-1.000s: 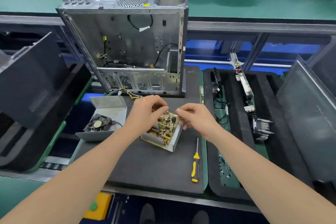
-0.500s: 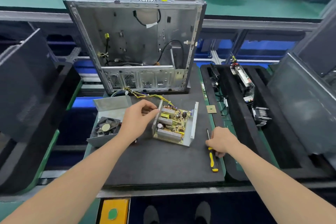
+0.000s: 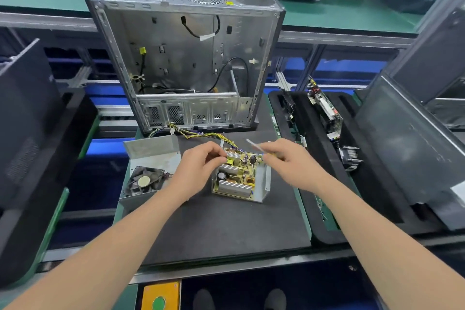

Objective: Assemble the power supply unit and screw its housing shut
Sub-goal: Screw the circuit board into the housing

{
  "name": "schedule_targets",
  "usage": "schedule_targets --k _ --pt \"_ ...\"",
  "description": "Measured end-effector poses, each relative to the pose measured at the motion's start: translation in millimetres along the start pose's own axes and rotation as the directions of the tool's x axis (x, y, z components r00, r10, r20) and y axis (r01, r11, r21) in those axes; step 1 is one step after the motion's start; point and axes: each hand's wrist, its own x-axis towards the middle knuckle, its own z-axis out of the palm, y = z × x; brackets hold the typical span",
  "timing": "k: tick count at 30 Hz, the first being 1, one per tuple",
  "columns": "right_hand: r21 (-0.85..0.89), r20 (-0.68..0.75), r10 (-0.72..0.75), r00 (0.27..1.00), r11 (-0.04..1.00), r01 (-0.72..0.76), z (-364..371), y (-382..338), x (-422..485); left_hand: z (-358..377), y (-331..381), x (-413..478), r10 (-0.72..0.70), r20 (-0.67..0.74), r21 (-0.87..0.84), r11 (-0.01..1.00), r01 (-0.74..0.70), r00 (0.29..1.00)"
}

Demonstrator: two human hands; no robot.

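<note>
Centrally, on the matte black foam mat [image 3: 214,229], the left hand [image 3: 198,168] pinches the boxy steel power supply unit's [image 3: 261,184] ribbed heatsink [image 3: 232,156]; the right hand [image 3: 292,161] grips a blurred yellow-handled screwdriver [image 3: 254,145].

- You work under bright, even overhead light; shadows are soft.
- Your right hand [image 3: 293,162] and screwdriver [image 3: 253,145] smear with motion blur.
- Edges bow outward.

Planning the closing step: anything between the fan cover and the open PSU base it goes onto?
Yes: the left hand sits between the fan cover and PSU base, fingers pinching its left edge. The right hand holds a screwdriver over the board.
</note>
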Motion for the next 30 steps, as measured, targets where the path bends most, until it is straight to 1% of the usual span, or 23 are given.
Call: schedule_targets --k 3,6,13,19,21,24,26,28,30 --pt "-0.162 0.139 -0.021 0.99 0.986 0.044 4.4 -16.2 4.8 0.9 1.4 -1.0 0.024 0.007 0.016 1.0 -0.024 1.0" --pt "-0.257 0.177 -0.018 0.984 0.964 0.064 8.1 -20.8 5.4 0.8 1.4 -1.9 0.039 -0.013 0.031 0.999 -0.038 0.999" --pt "-0.267 0.182 -0.058 0.982 0.958 0.106 10.1 -17.2 8.4 1.0 0.0 -4.3 0.05 -0.033 0.11 0.993 -0.046 0.998" --pt "-0.311 0.203 -0.08 0.976 0.94 0.142 12.0 -14.4 9.3 1.8 6.9 -4.9 0.072 -0.029 0.161 0.985 -0.066 0.997" --pt "-0.341 0.203 -0.093 0.975 0.926 0.159 11.8 -13.5 9.8 1.7 8.4 -4.9 0.087 -0.006 0.196 0.977 -0.084 0.996" --pt "-0.397 0.206 -0.129 0.97 0.895 0.203 14.2 -11.2 9.9 2.5 9.9 -4.2 0.088 0.066 0.278 0.955 -0.103 0.994" --pt "-0.363 0.186 -0.155 0.97 0.907 0.214 14.7 -9.5 11.2 2.7 10.7 -3.2 0.069 0.09 0.332 0.938 -0.095 0.994" --pt "-0.258 0.144 -0.17 0.975 0.945 0.203 13.6 -7.7 12.4 1.6 11.0 -3.7 0.076 0.08 0.35 0.931 -0.1 0.994" --pt "-0.163 0.103 -0.157 0.982 0.971 0.173 11.8 -6.5 13.0 0.2 10.5 -5.5 0.115 0.075 0.355 0.925 -0.135 0.99"
